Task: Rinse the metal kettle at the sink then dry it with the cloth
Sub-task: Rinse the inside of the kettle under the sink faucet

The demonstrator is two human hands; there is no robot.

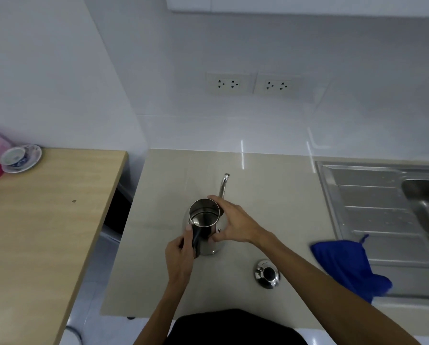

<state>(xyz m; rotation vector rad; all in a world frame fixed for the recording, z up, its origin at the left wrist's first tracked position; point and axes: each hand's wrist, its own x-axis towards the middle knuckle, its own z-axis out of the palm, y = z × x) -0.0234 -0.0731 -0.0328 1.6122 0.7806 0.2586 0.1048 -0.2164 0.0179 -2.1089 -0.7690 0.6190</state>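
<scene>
A shiny metal kettle (204, 216) with a long thin spout stands upright on the beige counter, its top open. My left hand (180, 257) grips the kettle's black handle on the near side. My right hand (233, 224) wraps around the kettle's right side, fingers at the rim. The kettle's round lid (267, 273) with a black knob lies on the counter to the near right. A blue cloth (347, 266) lies over the near left edge of the steel sink (372, 195), whose basin is at the far right.
A wooden table (42, 220) stands to the left, separated by a gap, with a cup and saucer (19, 158) and pink items at its far left. Two wall sockets (253, 83) sit on the white tiled wall behind the counter.
</scene>
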